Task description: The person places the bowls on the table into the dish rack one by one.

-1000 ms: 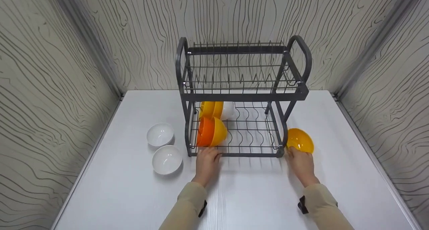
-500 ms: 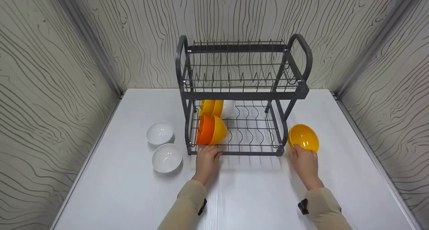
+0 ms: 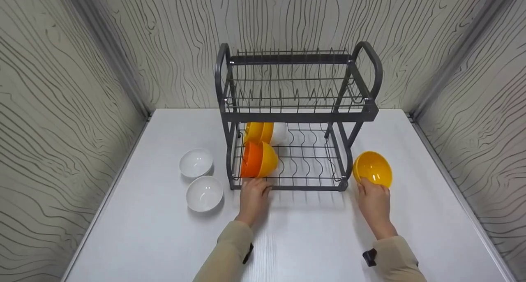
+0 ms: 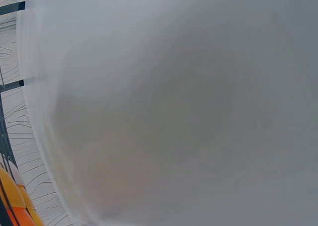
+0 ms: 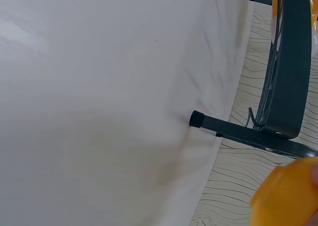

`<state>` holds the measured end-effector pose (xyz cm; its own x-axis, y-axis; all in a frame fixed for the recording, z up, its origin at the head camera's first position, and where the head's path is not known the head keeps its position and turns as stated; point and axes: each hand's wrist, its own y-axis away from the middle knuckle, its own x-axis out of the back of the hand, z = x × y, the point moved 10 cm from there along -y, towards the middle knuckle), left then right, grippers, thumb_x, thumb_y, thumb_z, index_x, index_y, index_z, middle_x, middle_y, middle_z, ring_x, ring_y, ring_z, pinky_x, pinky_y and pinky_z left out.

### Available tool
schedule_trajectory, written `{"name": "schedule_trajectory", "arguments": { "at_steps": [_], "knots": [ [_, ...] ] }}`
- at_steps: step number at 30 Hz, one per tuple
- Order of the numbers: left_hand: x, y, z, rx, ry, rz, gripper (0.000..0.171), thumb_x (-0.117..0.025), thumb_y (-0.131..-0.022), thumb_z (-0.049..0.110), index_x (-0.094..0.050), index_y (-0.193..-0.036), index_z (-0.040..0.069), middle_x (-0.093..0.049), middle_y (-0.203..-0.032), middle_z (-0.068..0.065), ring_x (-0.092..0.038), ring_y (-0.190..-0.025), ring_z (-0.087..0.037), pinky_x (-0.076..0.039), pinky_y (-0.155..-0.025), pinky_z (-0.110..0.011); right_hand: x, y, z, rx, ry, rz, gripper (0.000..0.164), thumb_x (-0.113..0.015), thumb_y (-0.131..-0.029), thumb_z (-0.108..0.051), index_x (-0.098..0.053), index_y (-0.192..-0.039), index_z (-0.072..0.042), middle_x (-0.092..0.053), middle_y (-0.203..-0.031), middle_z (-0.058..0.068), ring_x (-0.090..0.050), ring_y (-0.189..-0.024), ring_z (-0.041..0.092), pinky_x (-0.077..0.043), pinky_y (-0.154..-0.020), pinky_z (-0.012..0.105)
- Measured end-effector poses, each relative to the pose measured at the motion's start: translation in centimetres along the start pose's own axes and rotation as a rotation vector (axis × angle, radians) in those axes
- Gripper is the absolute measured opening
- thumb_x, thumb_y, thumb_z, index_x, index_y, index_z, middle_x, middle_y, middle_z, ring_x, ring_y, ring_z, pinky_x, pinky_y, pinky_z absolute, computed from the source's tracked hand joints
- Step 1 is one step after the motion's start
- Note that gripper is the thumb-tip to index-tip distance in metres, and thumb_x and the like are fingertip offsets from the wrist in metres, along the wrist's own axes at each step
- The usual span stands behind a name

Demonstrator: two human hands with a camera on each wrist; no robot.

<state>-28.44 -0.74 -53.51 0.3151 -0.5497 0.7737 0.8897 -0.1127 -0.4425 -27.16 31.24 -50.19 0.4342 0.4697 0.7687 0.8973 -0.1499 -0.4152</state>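
My right hand (image 3: 374,206) pinches the near rim of a yellow bowl (image 3: 376,167), which is tilted beside the rack's right end; the right wrist view shows this yellow bowl (image 5: 285,196) at its lower right corner. My left hand (image 3: 254,197) grips the front rail of a dark two-tier dish rack (image 3: 304,188), just below an orange bowl (image 3: 250,160). That orange bowl stands on edge in the lower tier, nested against a yellow-orange bowl (image 3: 269,160). Behind them are yellow bowls (image 3: 259,132) and a white bowl (image 3: 280,133), partly hidden by the upper tier.
Two white bowls, one farther (image 3: 196,162) and one nearer (image 3: 204,193), sit upright on the white table (image 3: 304,241) left of the rack. Patterned panels (image 3: 176,47) surround the table at the back and sides. The rack's upper tier (image 3: 298,117) overhangs the lower one.
My right hand has moved slightly right with the yellow bowl, bringing it out from beside the rack's right end. The left hand stays on the rack's front rail.
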Motion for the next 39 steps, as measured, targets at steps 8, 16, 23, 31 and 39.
{"name": "schedule_trajectory", "arguments": {
  "at_steps": [8, 16, 23, 31, 39],
  "knots": [
    [0.1, 0.0, 0.0, 0.017, 0.0, -0.008, 0.009, -0.064, -0.086, 0.021, -0.072, -0.09, 0.02, -0.068, -0.084, 0.009, -0.06, -0.085, -0.011, -0.041, -0.08, -0.029, 0.9, 0.9, -1.0, 0.017, -0.044, 0.077, 0.009, -0.067, -0.08, 0.0, -0.062, -0.085, 0.005, -0.067, -0.079, 0.022, -0.055, -0.073, 0.035, -0.04, -0.08, 0.049],
    [0.0, 0.1, 0.0, 0.004, 0.011, -0.001, 0.009, -0.064, -0.086, 0.02, -0.072, -0.091, 0.019, -0.068, -0.084, 0.009, -0.06, -0.084, -0.011, -0.041, -0.08, -0.03, 1.5, 1.4, -2.5, 0.068, -0.06, 0.131, 0.013, -0.069, -0.078, -0.001, -0.064, -0.088, 0.006, -0.068, -0.083, 0.023, -0.056, -0.074, 0.034, -0.04, -0.084, 0.049],
    [0.0, 0.0, -0.2, 0.024, 0.017, -0.02, 0.009, -0.064, -0.086, 0.019, -0.072, -0.091, 0.019, -0.068, -0.085, 0.008, -0.06, -0.085, -0.012, -0.041, -0.081, -0.03, 1.6, 1.9, -4.6, 0.171, -0.07, 0.166, 0.019, -0.072, -0.074, 0.002, -0.065, -0.092, 0.004, -0.069, -0.085, 0.02, -0.062, -0.078, 0.035, -0.04, -0.088, 0.051],
    [0.2, 0.1, 0.1, -0.005, 0.01, 0.024, 0.006, -0.067, -0.084, 0.019, -0.072, -0.086, 0.018, -0.069, -0.082, 0.007, -0.062, -0.082, -0.012, -0.041, -0.078, -0.03, 0.9, 2.3, -6.3, 0.218, -0.077, 0.173, 0.024, -0.073, -0.072, 0.002, -0.065, -0.095, 0.002, -0.07, -0.089, 0.018, -0.064, -0.081, 0.034, -0.04, -0.091, 0.054],
    [0.1, 0.0, 0.1, 0.007, 0.023, 0.014, 0.007, -0.066, -0.084, 0.02, -0.072, -0.087, 0.018, -0.068, -0.082, 0.007, -0.061, -0.083, -0.012, -0.041, -0.077, -0.029, 0.2, 2.6, -7.1, 0.244, -0.082, 0.158, 0.019, -0.072, -0.074, 0.001, -0.066, -0.092, 0.0, -0.07, -0.088, 0.016, -0.063, -0.079, 0.033, -0.04, -0.092, 0.054]
  ]
}}
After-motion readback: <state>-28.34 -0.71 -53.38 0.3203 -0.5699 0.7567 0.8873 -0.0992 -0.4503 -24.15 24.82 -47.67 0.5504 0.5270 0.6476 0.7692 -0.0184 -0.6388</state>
